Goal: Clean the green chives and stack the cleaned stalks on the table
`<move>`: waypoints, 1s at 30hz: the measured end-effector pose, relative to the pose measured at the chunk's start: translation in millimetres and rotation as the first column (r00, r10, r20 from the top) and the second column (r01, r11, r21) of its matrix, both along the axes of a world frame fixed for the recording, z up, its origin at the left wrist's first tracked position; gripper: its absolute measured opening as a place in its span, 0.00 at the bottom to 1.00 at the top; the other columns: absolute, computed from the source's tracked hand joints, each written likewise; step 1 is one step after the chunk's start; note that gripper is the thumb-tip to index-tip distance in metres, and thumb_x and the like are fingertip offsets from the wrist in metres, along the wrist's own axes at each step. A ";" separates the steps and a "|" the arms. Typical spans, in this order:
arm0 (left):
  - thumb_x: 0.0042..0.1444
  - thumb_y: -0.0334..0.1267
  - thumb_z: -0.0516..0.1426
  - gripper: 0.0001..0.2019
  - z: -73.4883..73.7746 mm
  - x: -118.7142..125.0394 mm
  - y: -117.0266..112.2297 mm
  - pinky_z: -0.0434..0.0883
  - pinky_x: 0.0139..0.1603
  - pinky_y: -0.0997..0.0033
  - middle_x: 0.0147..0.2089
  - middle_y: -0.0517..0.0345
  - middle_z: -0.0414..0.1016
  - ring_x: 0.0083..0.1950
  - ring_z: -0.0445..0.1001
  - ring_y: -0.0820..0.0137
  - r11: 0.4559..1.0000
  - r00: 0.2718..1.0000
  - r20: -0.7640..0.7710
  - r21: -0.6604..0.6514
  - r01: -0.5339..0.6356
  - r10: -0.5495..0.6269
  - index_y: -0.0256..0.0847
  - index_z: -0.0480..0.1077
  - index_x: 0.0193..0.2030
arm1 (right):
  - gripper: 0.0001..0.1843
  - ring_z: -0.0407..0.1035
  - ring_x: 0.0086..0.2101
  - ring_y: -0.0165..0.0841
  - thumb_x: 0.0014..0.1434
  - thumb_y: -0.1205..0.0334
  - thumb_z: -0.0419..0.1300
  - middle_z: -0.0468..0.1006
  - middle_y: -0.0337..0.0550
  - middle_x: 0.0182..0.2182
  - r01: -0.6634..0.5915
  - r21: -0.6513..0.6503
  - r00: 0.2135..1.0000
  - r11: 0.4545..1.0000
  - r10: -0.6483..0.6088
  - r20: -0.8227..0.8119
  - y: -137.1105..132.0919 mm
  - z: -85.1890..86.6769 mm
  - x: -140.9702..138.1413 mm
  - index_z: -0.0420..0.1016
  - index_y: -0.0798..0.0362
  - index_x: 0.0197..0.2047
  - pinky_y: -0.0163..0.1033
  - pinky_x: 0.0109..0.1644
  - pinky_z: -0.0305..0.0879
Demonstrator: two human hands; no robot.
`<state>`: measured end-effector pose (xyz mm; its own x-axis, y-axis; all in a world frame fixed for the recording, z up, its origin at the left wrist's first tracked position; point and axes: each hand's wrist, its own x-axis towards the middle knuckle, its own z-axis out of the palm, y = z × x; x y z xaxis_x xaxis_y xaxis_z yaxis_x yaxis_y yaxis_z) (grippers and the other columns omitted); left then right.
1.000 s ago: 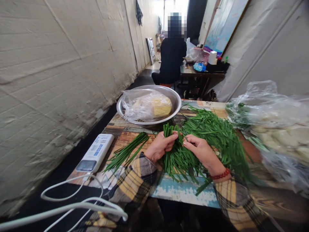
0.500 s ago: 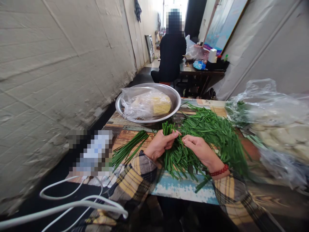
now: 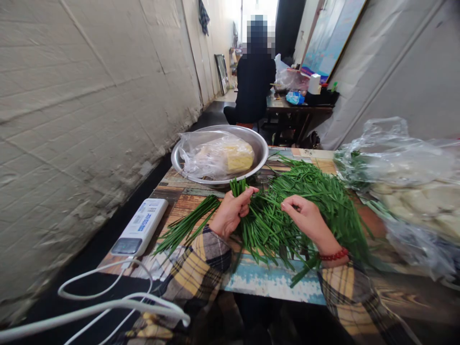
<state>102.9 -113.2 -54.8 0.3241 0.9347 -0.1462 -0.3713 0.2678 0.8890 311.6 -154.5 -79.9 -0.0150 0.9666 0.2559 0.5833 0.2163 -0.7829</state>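
Observation:
My left hand (image 3: pixel 232 213) is closed round a bunch of garlic chives (image 3: pixel 238 187), its cut ends sticking up above my fist and its leaves hanging down toward the table edge. To the right, my right hand (image 3: pixel 305 218) hovers over a big loose pile of garlic chives (image 3: pixel 312 184), thumb and fingertips pinched together. Whether a thin piece is between those fingertips, I cannot make out. Beside my left wrist lies a smaller, neatly lined-up bundle of garlic chives (image 3: pixel 192 218).
A metal basin (image 3: pixel 264 160) holding a plastic bag (image 3: pixel 204 153) with something yellow stands behind. A white power bank (image 3: pixel 140 227) with a cable (image 3: pixel 89 311) lies left. Clear bags of pale pieces (image 3: pixel 424 201) sit right. A person in black (image 3: pixel 253 91) sits farther off.
My left hand has shifted slightly left with the bunch. My right hand has drawn away to the right, widening the gap between the hands.

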 end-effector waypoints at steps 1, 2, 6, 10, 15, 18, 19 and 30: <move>0.47 0.46 0.63 0.17 0.3 -0.8 0.6 0.42 0.16 0.80 0.20 0.70 0.46 0.18 0.43 0.84 1.000 1.000 0.008 0.001 -0.007 0.007 0.33 0.73 0.37 | 0.14 0.68 0.34 0.34 0.58 0.53 0.54 0.75 0.42 0.30 0.030 0.018 0.999 0.999 -0.031 0.041 0.7 -1.0 4.5 0.72 0.53 0.28 0.39 0.40 0.61; 0.47 0.46 0.63 0.17 0.6 -1.6 1.1 0.42 0.16 0.80 0.20 0.70 0.46 0.18 0.43 0.84 1.000 1.000 0.017 -0.001 -0.015 0.015 0.33 0.73 0.37 | 0.15 0.68 0.34 0.35 0.59 0.53 0.54 0.75 0.42 0.30 0.056 0.028 0.995 0.998 -0.058 0.079 1.4 -1.9 8.8 0.72 0.52 0.28 0.39 0.40 0.61; 0.48 0.45 0.63 0.16 1.5 -4.7 2.6 0.42 0.17 0.80 0.19 0.71 0.45 0.17 0.44 0.84 0.999 0.997 0.071 -0.002 -0.033 0.033 0.33 0.72 0.37 | 0.13 0.69 0.36 0.37 0.58 0.54 0.54 0.76 0.44 0.32 0.133 0.089 0.965 0.987 -0.149 0.214 3.7 -4.5 20.4 0.74 0.52 0.29 0.42 0.43 0.62; 0.49 0.43 0.62 0.14 4.4 -6.8 3.3 0.43 0.17 0.80 0.19 0.71 0.45 0.17 0.44 0.84 0.999 0.992 0.123 0.017 -0.031 0.029 0.33 0.71 0.37 | 0.11 0.69 0.36 0.36 0.57 0.58 0.56 0.76 0.45 0.40 0.166 0.178 0.965 0.970 -0.197 0.173 1.7 -1.0 14.1 0.75 0.51 0.41 0.41 0.42 0.64; 0.49 0.42 0.63 0.14 6.7 -6.8 3.0 0.44 0.17 0.80 0.19 0.71 0.46 0.17 0.45 0.84 0.999 0.990 0.135 0.007 -0.036 0.035 0.33 0.71 0.36 | 0.08 0.69 0.33 0.32 0.59 0.58 0.56 0.76 0.40 0.31 -0.152 0.067 0.978 0.986 0.140 0.157 -8.3 9.0 -13.6 0.75 0.50 0.34 0.38 0.38 0.63; 0.50 0.42 0.62 0.13 5.9 -6.9 2.7 0.44 0.16 0.80 0.19 0.71 0.45 0.17 0.45 0.84 0.999 0.990 0.139 0.016 -0.033 0.031 0.33 0.71 0.37 | 0.07 0.68 0.34 0.34 0.53 0.56 0.63 0.75 0.40 0.30 -0.278 0.007 0.910 0.961 0.261 0.323 -13.8 10.9 -25.9 0.74 0.51 0.32 0.41 0.41 0.61; 0.50 0.42 0.62 0.13 5.6 -7.1 2.7 0.43 0.16 0.80 0.19 0.71 0.45 0.17 0.44 0.84 0.999 0.990 0.141 0.021 -0.031 0.028 0.33 0.71 0.37 | 0.08 0.67 0.35 0.35 0.52 0.55 0.64 0.75 0.40 0.30 -0.285 -0.002 0.890 0.959 0.265 0.371 -14.7 10.5 -27.8 0.74 0.51 0.32 0.41 0.41 0.60; 0.50 0.41 0.62 0.11 9.8 -5.7 3.9 0.61 0.24 0.79 0.28 0.62 0.64 0.24 0.61 0.81 0.996 0.986 0.149 0.038 -0.077 0.070 0.35 0.68 0.30 | 0.15 0.61 0.22 0.27 0.51 0.49 0.62 0.69 0.37 0.23 0.058 -0.200 0.875 0.978 -0.147 -0.462 -1.6 6.4 -4.3 0.71 0.53 0.32 0.32 0.23 0.57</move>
